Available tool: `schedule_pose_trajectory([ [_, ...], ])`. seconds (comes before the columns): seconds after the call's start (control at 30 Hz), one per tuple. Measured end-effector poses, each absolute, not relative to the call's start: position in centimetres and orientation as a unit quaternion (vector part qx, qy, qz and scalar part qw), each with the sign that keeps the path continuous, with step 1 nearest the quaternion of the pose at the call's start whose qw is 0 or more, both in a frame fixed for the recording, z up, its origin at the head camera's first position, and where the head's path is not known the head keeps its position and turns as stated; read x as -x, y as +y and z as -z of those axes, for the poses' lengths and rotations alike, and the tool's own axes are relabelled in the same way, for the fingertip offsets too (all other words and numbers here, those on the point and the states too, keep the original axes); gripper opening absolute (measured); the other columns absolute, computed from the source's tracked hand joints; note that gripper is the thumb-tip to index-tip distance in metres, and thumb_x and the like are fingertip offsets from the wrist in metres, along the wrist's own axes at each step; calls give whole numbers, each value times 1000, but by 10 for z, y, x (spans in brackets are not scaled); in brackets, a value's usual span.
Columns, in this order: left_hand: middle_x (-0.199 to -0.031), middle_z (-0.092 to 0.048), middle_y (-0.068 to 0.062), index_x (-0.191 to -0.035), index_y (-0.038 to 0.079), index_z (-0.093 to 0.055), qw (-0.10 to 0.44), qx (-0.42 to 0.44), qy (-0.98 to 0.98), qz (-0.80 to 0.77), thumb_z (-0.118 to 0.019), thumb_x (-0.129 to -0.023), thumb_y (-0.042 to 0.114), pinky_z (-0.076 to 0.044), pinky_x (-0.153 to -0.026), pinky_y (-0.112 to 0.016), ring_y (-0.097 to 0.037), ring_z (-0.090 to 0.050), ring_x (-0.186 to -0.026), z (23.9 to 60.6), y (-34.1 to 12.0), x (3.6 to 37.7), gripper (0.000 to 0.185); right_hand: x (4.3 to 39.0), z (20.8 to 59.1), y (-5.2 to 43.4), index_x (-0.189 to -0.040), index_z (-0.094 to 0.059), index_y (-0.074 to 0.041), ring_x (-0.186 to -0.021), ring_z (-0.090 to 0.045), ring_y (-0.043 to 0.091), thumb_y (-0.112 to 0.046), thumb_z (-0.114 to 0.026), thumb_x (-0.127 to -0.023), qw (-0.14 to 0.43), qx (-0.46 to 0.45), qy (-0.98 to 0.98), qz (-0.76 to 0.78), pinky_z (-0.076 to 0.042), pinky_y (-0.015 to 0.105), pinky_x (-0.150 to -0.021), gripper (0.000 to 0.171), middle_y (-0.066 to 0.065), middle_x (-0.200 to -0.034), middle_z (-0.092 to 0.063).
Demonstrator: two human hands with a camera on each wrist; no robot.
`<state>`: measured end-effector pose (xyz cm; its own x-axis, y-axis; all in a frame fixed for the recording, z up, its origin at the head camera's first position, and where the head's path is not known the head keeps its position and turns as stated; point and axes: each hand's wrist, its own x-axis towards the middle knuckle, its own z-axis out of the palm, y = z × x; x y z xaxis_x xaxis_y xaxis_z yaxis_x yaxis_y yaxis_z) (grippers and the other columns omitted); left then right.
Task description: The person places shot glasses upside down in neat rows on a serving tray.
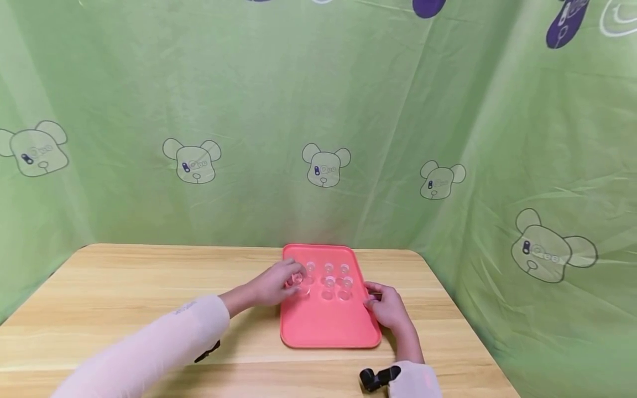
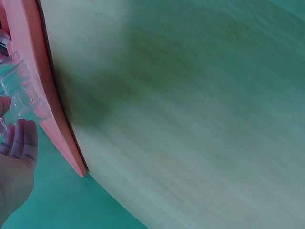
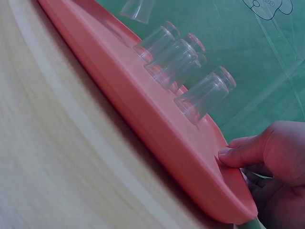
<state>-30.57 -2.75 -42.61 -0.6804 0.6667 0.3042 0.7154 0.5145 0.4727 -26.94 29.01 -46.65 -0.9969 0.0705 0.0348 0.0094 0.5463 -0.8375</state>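
A pink tray (image 1: pixel 330 326) lies on the table, long side running away from me. Several clear shot glasses (image 1: pixel 328 287) stand on it mouth down, in rows. At the tray's left side my left hand (image 1: pixel 280 283) grips one clear glass (image 1: pixel 297 278) between thumb and fingers, over the left end of the rows. In the right wrist view a glass (image 3: pixel 137 10) hangs apart from the standing ones. My right hand (image 1: pixel 388 307) pinches the tray's right rim, its thumb (image 3: pixel 233 155) over the edge and the other fingers partly hidden beneath.
The wooden table (image 1: pixel 174 276) extends on both sides of the tray. Green cloth (image 1: pixel 259 110) printed with bear faces hangs behind and to the right. A black wrist-worn device (image 1: pixel 378 378) sits at the right sleeve.
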Motion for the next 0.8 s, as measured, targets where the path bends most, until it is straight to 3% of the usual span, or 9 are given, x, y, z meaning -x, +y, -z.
schedule_pose_trajectory([
  [0.5,-102,-58,-5,-113,6,-61,37,378,-866,326,-75,-93,9,-53,-81,-29,-22,-58,-93,430,-11,305,25,270,466,290,-140,-56,6,-93,-60,26,10,-59,-94,34,24,-877,-478,-56,32,-75,46,19,-109,-65],
  [0.8,-99,-57,-5,-113,7,-60,52,374,-865,330,-75,-91,7,-53,-79,-27,-21,-58,-92,435,-4,307,26,269,465,290,-142,-55,4,-96,-60,27,10,-59,-95,26,33,-871,-489,-59,32,-76,48,20,-116,-65],
])
